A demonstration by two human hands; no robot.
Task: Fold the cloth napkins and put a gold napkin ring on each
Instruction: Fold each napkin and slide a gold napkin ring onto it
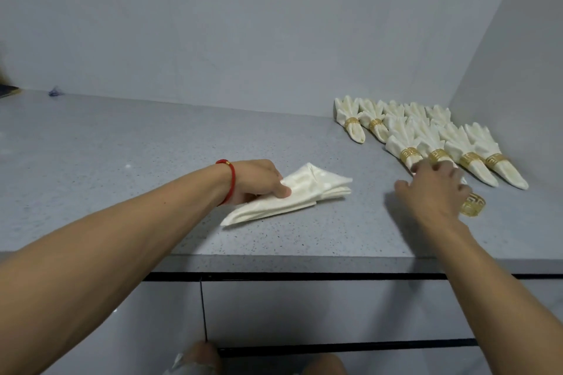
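With the left hand [259, 181] pinching the folded napkin [292, 193] mid-table and the right hand [432, 189], fingers spread, over the loose gold ring [472, 205], we risk the folds springing apart if that pinch slackens.

Both forearms are bare, no sleeves in sight. The left wrist wears a thin red cord bracelet [229, 181] with a small gold bead on it near the top. The right hand [434, 192] and wrist carry nothing, no ring or watch. Low down, a bent knee shows with what may be the hem of pale grey shorts [185, 364], too blurred to be sure.
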